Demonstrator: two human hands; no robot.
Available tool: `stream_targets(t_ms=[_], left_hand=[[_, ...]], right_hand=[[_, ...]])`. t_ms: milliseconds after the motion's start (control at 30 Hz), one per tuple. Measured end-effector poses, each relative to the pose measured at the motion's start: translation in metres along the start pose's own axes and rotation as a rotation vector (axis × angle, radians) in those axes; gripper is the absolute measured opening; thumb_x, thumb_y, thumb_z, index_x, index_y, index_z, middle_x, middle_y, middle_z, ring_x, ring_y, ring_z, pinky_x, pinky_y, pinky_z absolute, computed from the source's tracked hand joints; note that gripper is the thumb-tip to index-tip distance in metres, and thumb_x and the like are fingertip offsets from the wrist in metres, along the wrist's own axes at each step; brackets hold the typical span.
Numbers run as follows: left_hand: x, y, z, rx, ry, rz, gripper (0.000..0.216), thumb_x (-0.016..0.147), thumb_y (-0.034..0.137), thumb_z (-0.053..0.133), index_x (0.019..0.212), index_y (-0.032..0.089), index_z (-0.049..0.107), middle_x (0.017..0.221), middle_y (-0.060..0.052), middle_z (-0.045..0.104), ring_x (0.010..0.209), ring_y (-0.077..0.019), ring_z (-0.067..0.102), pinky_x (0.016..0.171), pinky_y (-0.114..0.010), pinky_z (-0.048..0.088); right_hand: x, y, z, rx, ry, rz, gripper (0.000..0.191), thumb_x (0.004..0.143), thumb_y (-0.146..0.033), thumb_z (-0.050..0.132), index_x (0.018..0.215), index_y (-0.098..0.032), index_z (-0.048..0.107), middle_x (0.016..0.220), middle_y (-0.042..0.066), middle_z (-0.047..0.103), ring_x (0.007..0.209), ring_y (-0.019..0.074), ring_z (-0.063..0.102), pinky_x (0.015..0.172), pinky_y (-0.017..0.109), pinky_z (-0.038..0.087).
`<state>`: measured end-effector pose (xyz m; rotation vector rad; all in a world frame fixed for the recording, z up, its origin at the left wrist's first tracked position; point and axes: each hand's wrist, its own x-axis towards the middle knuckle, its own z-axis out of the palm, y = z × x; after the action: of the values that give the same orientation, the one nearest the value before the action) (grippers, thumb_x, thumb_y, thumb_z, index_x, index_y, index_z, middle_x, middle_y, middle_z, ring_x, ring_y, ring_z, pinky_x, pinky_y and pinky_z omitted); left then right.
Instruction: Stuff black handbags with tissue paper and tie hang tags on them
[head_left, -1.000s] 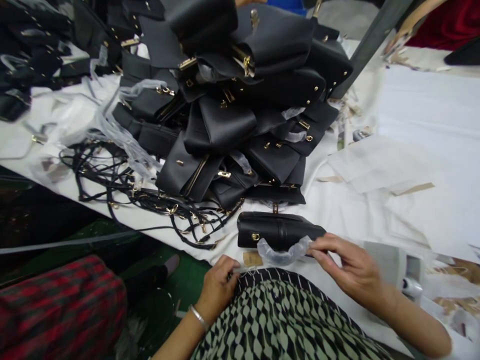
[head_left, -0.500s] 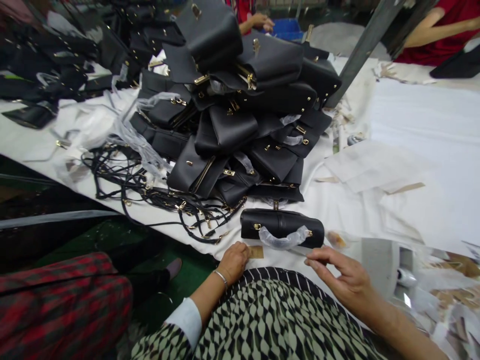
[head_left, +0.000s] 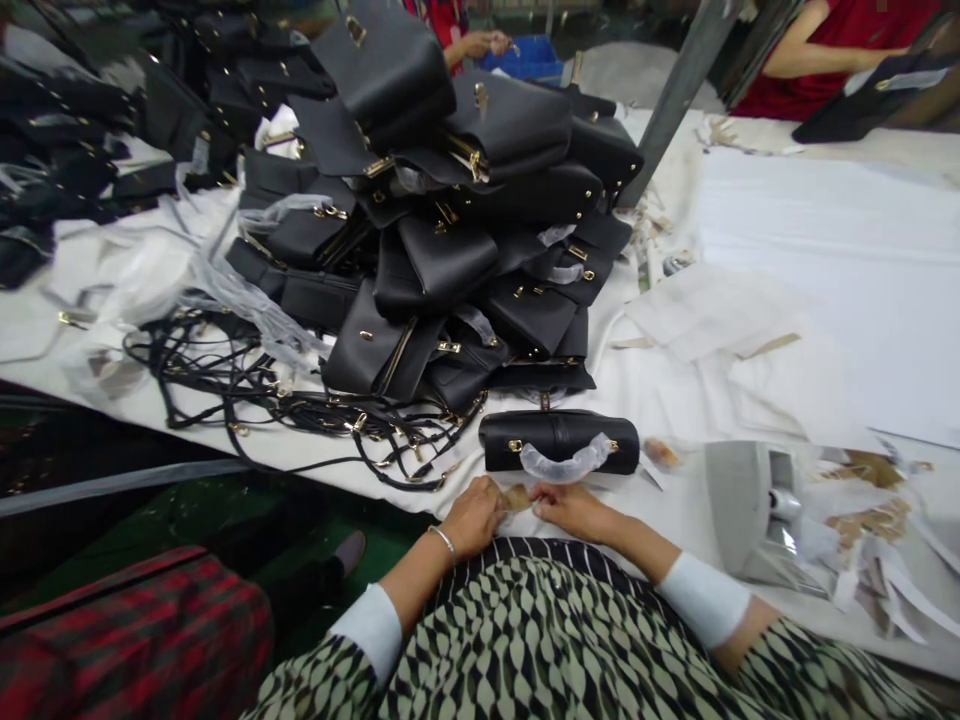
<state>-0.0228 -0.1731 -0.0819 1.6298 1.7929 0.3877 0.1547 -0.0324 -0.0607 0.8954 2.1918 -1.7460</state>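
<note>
In the head view my left hand (head_left: 474,517) is closed on a small tan piece of paper or tape (head_left: 515,497) at the table's near edge. Its exact kind I cannot make out. My right hand (head_left: 574,511) is closed too, thumb and fingers pinched at the right end of that piece. Just beyond both hands, a black handbag (head_left: 555,430) lies with its handle (head_left: 568,462) towards me, wrapped in clear plastic. A small white slip (head_left: 651,470) sticks out at the bag's right end.
A tall heap of black handbags (head_left: 450,240) rises behind. Tangled black straps (head_left: 300,400) lie to the left. At right are a grey tape dispenser (head_left: 739,505), paper scraps (head_left: 881,575) and white sheets (head_left: 810,270). A metal post (head_left: 679,100) stands behind; co-workers are across the table.
My right hand has moved left from the bag's right corner to the tan piece, which now appears crumpled or tilted between both hands. The left hand stays at the piece.
</note>
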Motion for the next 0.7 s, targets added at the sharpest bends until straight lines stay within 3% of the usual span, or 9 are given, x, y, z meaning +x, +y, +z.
stream_targets(t_ms=[167, 233, 367, 467, 600, 700], left_hand=[[-0.028, 0.016, -0.038, -0.22, -0.007, 0.042, 0.01, 0.089, 0.026, 0.046, 0.083, 0.018, 0.05, 0.093, -0.005, 0.056, 0.09, -0.018, 0.051, 0.082, -0.03, 0.041], [-0.038, 0.024, -0.056, -0.38, 0.023, 0.025, 0.016, 0.09, 0.031, 0.045, 0.083, 0.018, 0.051, 0.091, -0.004, 0.057, 0.088, -0.0184, 0.051, 0.081, -0.031, 0.041], [-0.045, 0.039, -0.092, -0.587, 0.117, -0.058, 0.023, 0.092, 0.038, 0.046, 0.081, 0.018, 0.05, 0.08, -0.002, 0.054, 0.078, -0.0166, 0.049, 0.073, -0.029, 0.039], [-0.041, 0.042, -0.113, -0.908, 0.114, -0.05, 0.024, 0.091, 0.039, 0.051, 0.081, 0.017, 0.048, 0.074, 0.0, 0.054, 0.072, -0.0138, 0.051, 0.07, -0.027, 0.04], [-0.034, 0.033, -0.127, -1.313, 0.018, 0.007, 0.025, 0.088, 0.037, 0.057, 0.082, 0.018, 0.044, 0.065, 0.003, 0.054, 0.064, -0.0128, 0.055, 0.065, -0.026, 0.042], [-0.029, 0.025, -0.133, -1.375, -0.075, 0.041, 0.026, 0.085, 0.036, 0.062, 0.091, 0.017, 0.046, 0.059, 0.006, 0.048, 0.05, -0.0084, 0.044, 0.053, -0.021, 0.035]], right_hand=[[-0.003, -0.037, 0.017, 0.037, -0.16, -0.133, 0.044, 0.071, -0.035, 0.071, 0.112, -0.022, 0.061, 0.094, 0.001, 0.062, 0.086, 0.0184, 0.057, 0.076, 0.027, 0.045], [-0.007, -0.057, 0.018, 0.073, -0.184, -0.193, 0.048, 0.073, -0.037, 0.07, 0.117, -0.022, 0.06, 0.087, 0.0, 0.061, 0.079, 0.0164, 0.055, 0.07, 0.024, 0.044], [-0.011, -0.095, 0.021, 0.153, -0.005, -0.206, 0.022, 0.08, -0.035, 0.061, 0.089, -0.017, 0.07, 0.067, -0.001, 0.058, 0.062, 0.0125, 0.049, 0.059, 0.023, 0.038], [-0.015, -0.122, 0.021, 0.272, 0.13, -0.21, 0.025, 0.083, -0.036, 0.059, 0.074, -0.016, 0.07, 0.066, 0.0, 0.058, 0.062, 0.0117, 0.047, 0.059, 0.023, 0.036], [-0.028, -0.15, 0.013, 0.583, 0.071, -0.097, 0.026, 0.078, -0.04, 0.068, 0.072, -0.015, 0.068, 0.064, -0.001, 0.055, 0.059, 0.0094, 0.043, 0.056, 0.022, 0.032], [-0.032, -0.163, 0.008, 0.762, 0.041, -0.014, 0.027, 0.078, -0.041, 0.07, 0.076, -0.014, 0.067, 0.062, -0.001, 0.055, 0.055, 0.0084, 0.043, 0.053, 0.021, 0.032]])
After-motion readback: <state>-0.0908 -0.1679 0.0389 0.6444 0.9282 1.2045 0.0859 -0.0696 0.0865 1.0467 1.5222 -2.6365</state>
